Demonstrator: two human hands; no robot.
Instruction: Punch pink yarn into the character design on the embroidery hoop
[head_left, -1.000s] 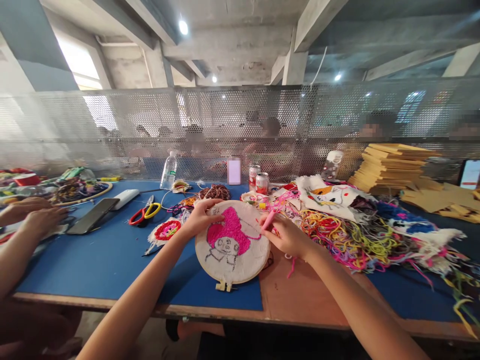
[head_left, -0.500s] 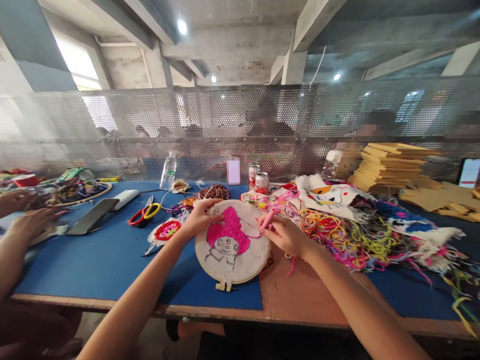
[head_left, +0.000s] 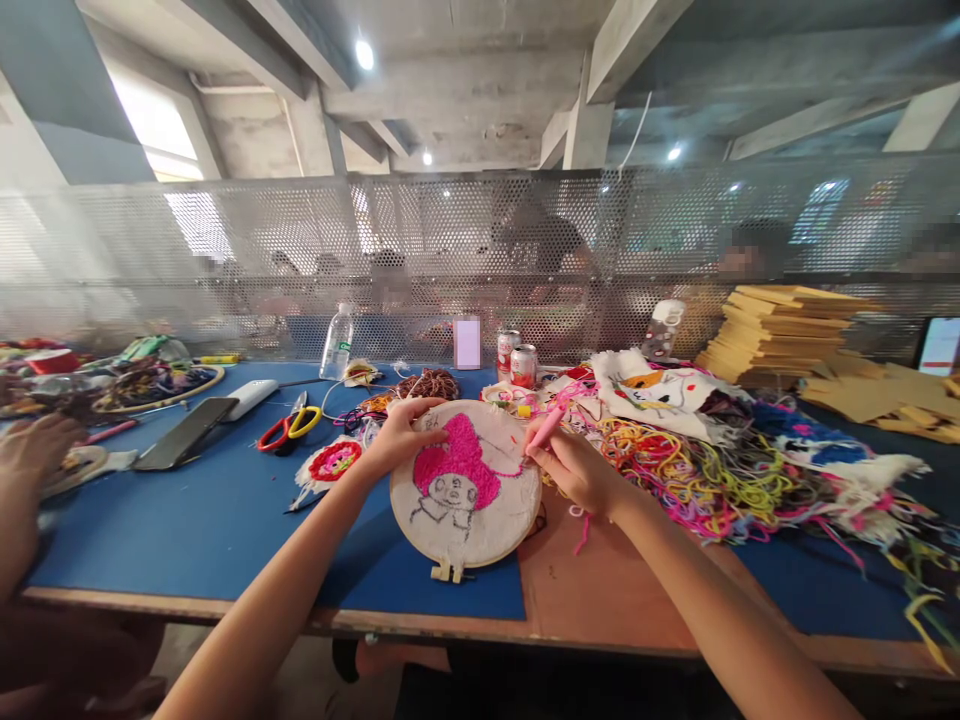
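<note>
An embroidery hoop [head_left: 506,525] with white cloth is held tilted up over the front of the table, its clamp screw at the bottom. On the cloth, a character is drawn in dark lines, with its hood [head_left: 459,450] filled in with looped magenta yarn. My left hand [head_left: 405,432] grips the hoop's upper left rim, thumb on the cloth and fingers behind. In my right hand [head_left: 577,468] is a pink punch needle pen [head_left: 547,428], at the cloth's right edge; its tip is hidden by my fingers. Pink yarn [head_left: 582,530] hangs below that hand.
Red and yellow scissors [head_left: 291,425], a phone [head_left: 186,432] and a water bottle [head_left: 337,342] lie or stand left. Drink cans [head_left: 523,366] stand behind the hoop. Tangled yarn [head_left: 675,475] and a cardboard stack [head_left: 780,330] fill the right. A co-worker's hand [head_left: 37,455] is far left.
My right hand and the pink pen have shifted slightly right, and the pen leans more to the right. My left hand and the hoop stay put. The co-worker's hand has moved left.
</note>
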